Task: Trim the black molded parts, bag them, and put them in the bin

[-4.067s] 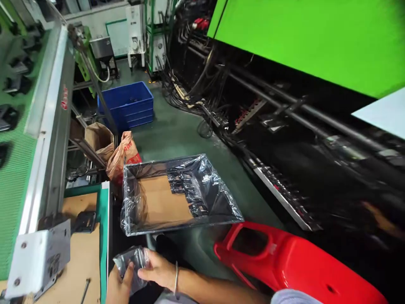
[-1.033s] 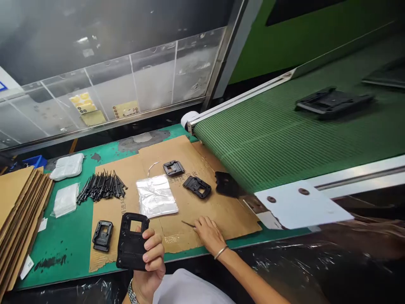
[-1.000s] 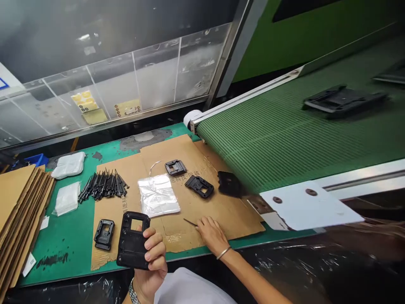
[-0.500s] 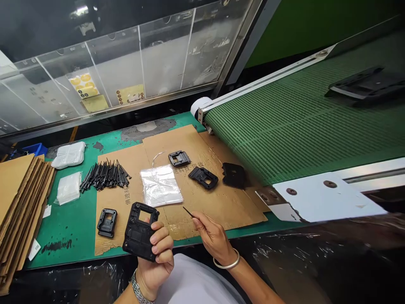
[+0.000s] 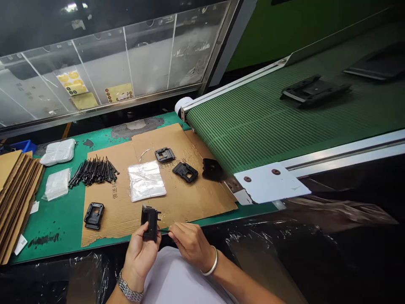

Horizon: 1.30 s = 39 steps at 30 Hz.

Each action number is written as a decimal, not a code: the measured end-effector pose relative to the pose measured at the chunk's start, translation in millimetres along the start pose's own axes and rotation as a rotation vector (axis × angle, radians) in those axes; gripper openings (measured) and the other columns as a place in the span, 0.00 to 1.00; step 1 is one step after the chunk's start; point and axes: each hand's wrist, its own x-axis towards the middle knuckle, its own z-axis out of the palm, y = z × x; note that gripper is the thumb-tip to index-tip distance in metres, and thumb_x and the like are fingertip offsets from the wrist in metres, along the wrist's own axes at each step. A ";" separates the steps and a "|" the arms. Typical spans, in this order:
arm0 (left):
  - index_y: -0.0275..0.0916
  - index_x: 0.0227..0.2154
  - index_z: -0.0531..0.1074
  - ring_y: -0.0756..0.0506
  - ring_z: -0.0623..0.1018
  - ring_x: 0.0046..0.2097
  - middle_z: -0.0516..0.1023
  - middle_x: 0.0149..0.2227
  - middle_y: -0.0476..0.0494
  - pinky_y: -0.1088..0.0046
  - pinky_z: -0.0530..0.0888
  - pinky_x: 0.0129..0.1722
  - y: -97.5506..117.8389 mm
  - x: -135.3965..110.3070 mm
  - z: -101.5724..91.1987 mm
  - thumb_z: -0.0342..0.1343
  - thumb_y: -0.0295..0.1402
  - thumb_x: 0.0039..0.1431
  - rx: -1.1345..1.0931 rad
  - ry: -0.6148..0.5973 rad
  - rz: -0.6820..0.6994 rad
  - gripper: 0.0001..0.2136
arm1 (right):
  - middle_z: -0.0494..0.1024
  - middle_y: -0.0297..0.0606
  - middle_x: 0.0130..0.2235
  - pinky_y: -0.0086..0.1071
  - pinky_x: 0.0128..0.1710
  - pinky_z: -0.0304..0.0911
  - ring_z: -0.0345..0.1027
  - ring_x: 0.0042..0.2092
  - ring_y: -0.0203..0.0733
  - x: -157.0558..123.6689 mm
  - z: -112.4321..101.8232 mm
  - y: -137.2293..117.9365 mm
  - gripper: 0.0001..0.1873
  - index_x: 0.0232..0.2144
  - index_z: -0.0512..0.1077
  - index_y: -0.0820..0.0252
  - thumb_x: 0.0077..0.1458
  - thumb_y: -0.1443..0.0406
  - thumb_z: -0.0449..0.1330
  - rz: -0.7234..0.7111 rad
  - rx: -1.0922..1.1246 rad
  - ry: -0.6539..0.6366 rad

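My left hand [image 5: 141, 253] grips a black moulded plastic plate [image 5: 149, 223], held edge-on above the table's front edge. My right hand [image 5: 190, 242] is close beside it, fingers pinched together, and whatever they may hold is hidden. Behind the hands, a cardboard sheet [image 5: 196, 198] lies on the green table. On it sit several similar black plastic parts, one [image 5: 185, 172] near the middle and another [image 5: 94, 215] at the left. A clear plastic bag [image 5: 146, 180] and a pile of thin black plastic pins [image 5: 93, 172] lie there too.
A green mesh conveyor belt [image 5: 253, 122] runs along the right, carrying a black part [image 5: 314, 90]. White bags [image 5: 58, 152] and stacked cardboard sheets [image 5: 15, 198] lie at the left. A transparent guard panel [image 5: 110, 63] stands behind. Black plastic sheeting [image 5: 268, 253] covers the front.
The left hand has turned the black plate edge-on. The right hand has moved left, next to it, and the thin pin seen in its fingers no longer shows. The view has shifted slightly.
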 end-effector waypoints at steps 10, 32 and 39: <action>0.31 0.27 0.63 0.53 0.70 0.26 0.66 0.24 0.47 0.78 0.72 0.23 -11.2 -13.6 -9.5 0.40 0.24 0.59 -0.226 -0.004 -0.073 0.09 | 0.64 0.32 0.17 0.29 0.22 0.46 0.54 0.20 0.33 -13.6 -5.0 0.1 0.19 0.19 0.61 0.60 0.60 0.68 0.40 -0.144 0.022 -0.067; 0.31 0.22 0.64 0.51 0.70 0.19 0.70 0.19 0.45 0.77 0.68 0.17 -32.8 -8.8 -27.8 0.46 0.21 0.52 0.218 0.023 -0.028 0.06 | 0.62 0.31 0.18 0.27 0.22 0.44 0.54 0.20 0.32 -1.6 -20.7 37.1 0.19 0.20 0.57 0.59 0.61 0.66 0.38 -0.197 0.187 -0.117; 0.30 0.22 0.68 0.54 0.67 0.19 0.70 0.19 0.46 0.82 0.64 0.15 -34.6 -4.8 -20.8 0.55 0.20 0.43 0.389 -0.292 0.024 0.02 | 0.63 0.31 0.18 0.29 0.21 0.43 0.52 0.19 0.33 2.0 -32.1 30.8 0.19 0.19 0.58 0.60 0.59 0.67 0.39 -0.337 0.200 -0.136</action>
